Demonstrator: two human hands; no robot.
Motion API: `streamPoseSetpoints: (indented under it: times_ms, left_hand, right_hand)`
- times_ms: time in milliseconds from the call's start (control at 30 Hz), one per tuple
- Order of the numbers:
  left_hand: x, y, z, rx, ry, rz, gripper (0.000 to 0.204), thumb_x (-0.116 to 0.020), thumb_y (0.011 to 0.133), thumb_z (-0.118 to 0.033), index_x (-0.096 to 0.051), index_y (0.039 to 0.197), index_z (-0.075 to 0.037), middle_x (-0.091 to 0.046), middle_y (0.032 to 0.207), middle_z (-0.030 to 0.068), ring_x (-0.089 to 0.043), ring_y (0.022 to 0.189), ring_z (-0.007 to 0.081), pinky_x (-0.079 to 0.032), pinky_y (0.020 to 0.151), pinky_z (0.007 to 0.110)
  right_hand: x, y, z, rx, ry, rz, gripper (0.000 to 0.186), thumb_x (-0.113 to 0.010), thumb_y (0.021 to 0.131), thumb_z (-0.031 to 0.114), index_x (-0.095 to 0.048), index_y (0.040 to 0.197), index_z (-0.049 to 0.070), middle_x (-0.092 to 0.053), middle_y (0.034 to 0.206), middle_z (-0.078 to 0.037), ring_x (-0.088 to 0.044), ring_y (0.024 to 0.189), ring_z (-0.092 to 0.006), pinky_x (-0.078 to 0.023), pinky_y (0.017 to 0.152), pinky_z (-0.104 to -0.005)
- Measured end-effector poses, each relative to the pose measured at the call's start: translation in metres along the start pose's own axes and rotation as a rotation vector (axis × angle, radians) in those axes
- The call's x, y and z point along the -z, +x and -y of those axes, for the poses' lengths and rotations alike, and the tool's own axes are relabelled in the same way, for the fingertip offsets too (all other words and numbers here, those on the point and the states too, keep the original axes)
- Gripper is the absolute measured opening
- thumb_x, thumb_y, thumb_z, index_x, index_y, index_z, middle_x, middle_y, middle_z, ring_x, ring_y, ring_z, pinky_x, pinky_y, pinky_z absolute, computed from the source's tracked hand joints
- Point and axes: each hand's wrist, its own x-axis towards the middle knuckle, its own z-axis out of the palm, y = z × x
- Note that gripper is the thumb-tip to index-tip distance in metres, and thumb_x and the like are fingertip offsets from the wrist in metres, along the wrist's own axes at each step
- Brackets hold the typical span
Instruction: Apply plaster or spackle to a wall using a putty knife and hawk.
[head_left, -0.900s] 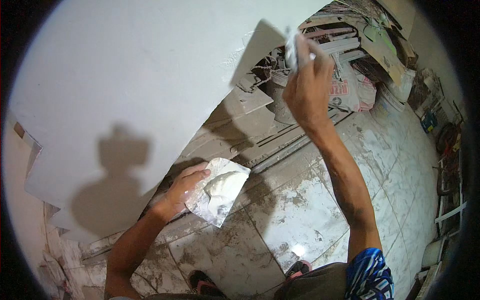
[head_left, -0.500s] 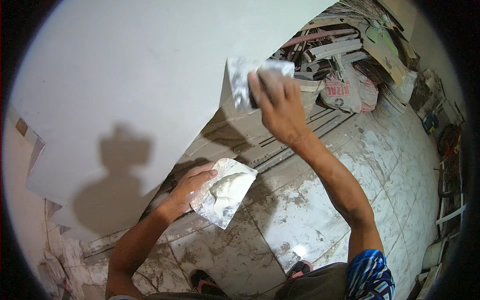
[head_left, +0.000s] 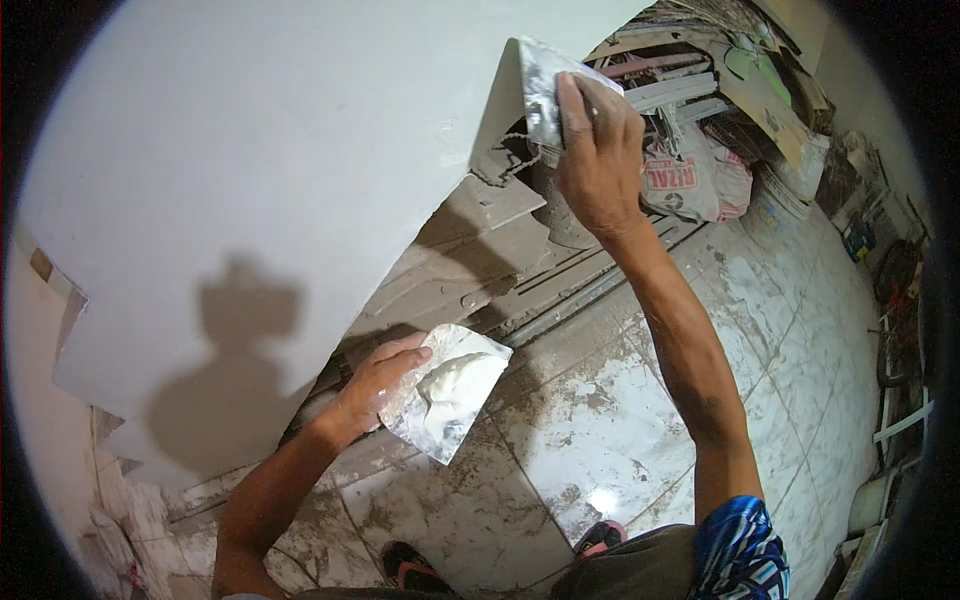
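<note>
My left hand (head_left: 370,392) grips a square metal putty plate (head_left: 430,436) by its left side. A mound of creamy white putty (head_left: 462,378) sits on top of that plate. Farther up, my right hand (head_left: 603,160) is closed over a wide metal putty knife (head_left: 541,92), fingers on its back. The blade is beside the lower edge of a smooth white wall surface (head_left: 290,150) and throws a shadow there. Whether the blade touches the surface I cannot tell.
Grey boards (head_left: 480,225) lie below the white surface's edge. A white sack with red print (head_left: 690,180), a bucket and scrap strips (head_left: 680,92) are piled at the far right. Dusty, stained tiles (head_left: 620,420) cover the floor around my feet.
My right hand has moved up and to the right with the putty knife, uncovering more of the grey boards. My left hand and the putty plate stay nearly in place.
</note>
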Motion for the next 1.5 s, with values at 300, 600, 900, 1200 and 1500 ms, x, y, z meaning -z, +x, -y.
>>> streamPoseSetpoints:
  times_ms: [300,600,900,1200,1500]
  left_hand:
    - [-0.002,-0.002,-0.006,0.016,0.053,0.029,0.042,-0.053,0.092,-0.021,-0.050,0.124,0.005,-0.062,0.113,0.0122,-0.063,0.098,0.0177,-0.050,0.088,0.030]
    - [0.001,-0.003,-0.007,0.067,0.073,-0.084,0.043,-0.055,0.092,-0.023,-0.051,0.125,0.005,-0.062,0.114,0.0121,-0.061,0.101,0.0175,-0.048,0.089,0.029]
    - [0.005,-0.004,-0.005,0.109,0.074,-0.134,0.047,-0.057,0.092,-0.026,-0.051,0.129,0.002,-0.057,0.126,0.0126,-0.056,0.114,0.0187,-0.043,0.099,0.029]
    - [-0.013,-0.014,-0.018,0.041,0.209,-0.246,0.051,-0.061,0.090,-0.023,-0.049,0.132,0.002,-0.057,0.125,0.0109,-0.053,0.117,0.0182,-0.041,0.101,0.030]
    - [0.059,-0.003,0.024,-0.053,0.365,-0.087,0.059,-0.064,0.088,-0.024,-0.043,0.136,0.004,-0.056,0.125,0.0120,-0.054,0.115,0.0184,-0.042,0.099,0.031]
  right_hand:
    - [-0.005,-0.050,0.078,0.093,0.188,0.207,0.057,-0.056,0.083,0.016,-0.045,0.137,0.004,-0.042,0.133,-0.016,-0.044,0.117,-0.0305,-0.033,0.098,-0.0502]
    - [0.005,-0.028,0.042,0.038,0.114,0.062,0.058,-0.058,0.079,0.007,-0.046,0.135,0.003,-0.045,0.130,-0.017,-0.046,0.114,-0.0300,-0.036,0.092,-0.0476]
    - [-0.021,0.018,0.019,-0.094,0.002,-0.046,0.062,-0.058,0.074,-0.004,-0.042,0.134,-0.002,-0.048,0.123,-0.019,-0.048,0.109,-0.0347,-0.038,0.090,-0.0466]
    - [-0.009,-0.041,0.096,0.091,0.178,0.291,0.058,-0.054,0.082,0.015,-0.044,0.136,-0.002,-0.042,0.134,-0.019,-0.044,0.116,-0.0319,-0.034,0.098,-0.0484]
    - [0.004,-0.010,0.073,0.085,0.200,0.137,0.054,-0.050,0.086,0.018,-0.045,0.139,0.006,-0.044,0.133,-0.015,-0.043,0.117,-0.0283,-0.032,0.098,-0.0472]
